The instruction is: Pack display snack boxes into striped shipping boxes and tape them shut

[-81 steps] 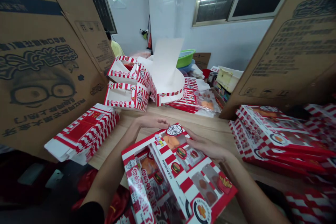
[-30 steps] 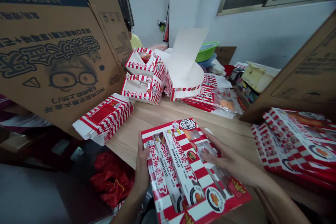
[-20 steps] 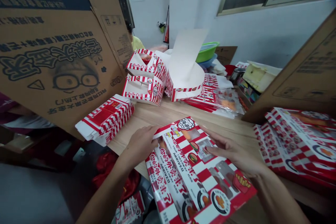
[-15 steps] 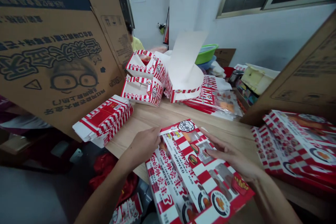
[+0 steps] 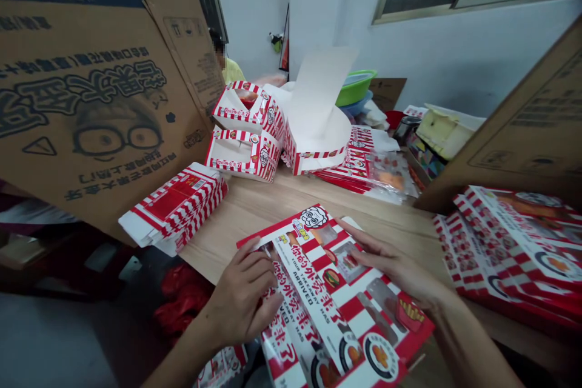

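A flat red-and-white striped carton [image 5: 327,297] with a clear window lies on the wooden table [image 5: 291,209], printed with burgers, fries and a cartoon face. My left hand [image 5: 240,300] grips its folded left side, fingers curled over the panel. My right hand [image 5: 391,267] lies across the window on the right, fingers spread and holding the carton. The carton's lower end runs past the table's front edge, out of view at the bottom.
Striped cartons are stacked at right [image 5: 509,248] and left [image 5: 175,209]. Made-up boxes [image 5: 243,154] and a white-lined box [image 5: 316,118] stand ahead. Large cardboard sheets [image 5: 91,85] flank the table. A person [image 5: 230,70] sits beyond. Red bags [image 5: 182,297] lie below left.
My left hand has slid down from the carton's upper left corner onto its folded left side. The carton has turned slightly, and my view has shifted a little.
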Motion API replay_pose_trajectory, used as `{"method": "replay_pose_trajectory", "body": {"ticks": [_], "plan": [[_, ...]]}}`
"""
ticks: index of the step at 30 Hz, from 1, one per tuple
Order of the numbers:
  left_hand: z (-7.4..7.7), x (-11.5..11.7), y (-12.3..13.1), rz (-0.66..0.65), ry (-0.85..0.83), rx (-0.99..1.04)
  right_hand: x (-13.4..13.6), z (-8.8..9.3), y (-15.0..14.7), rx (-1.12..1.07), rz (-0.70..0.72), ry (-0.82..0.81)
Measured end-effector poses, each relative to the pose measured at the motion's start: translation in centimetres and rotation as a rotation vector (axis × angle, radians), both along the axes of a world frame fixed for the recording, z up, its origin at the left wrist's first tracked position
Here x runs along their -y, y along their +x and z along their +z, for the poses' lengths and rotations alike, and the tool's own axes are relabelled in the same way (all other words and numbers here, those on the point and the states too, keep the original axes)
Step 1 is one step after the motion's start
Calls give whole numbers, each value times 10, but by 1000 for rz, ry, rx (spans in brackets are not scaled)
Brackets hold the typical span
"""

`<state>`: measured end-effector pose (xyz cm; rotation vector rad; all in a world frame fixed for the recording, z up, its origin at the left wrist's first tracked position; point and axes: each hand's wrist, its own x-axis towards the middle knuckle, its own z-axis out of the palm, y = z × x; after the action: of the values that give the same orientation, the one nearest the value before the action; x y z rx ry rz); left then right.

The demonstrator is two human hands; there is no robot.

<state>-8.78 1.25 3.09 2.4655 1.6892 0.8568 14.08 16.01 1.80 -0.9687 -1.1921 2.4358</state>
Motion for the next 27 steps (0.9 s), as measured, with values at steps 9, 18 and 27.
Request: {"method": "replay_pose_trajectory", "body": {"ticks": [9,18,27], "plan": [[-28,-9,1,23,273,246,17,10,-3,77,220,322],[-41,-7,3,75,402,351,15,6,-2,-37,267,383],[-55,-8,16,337,418,586,24,12,-13,-36,497,501]]}}
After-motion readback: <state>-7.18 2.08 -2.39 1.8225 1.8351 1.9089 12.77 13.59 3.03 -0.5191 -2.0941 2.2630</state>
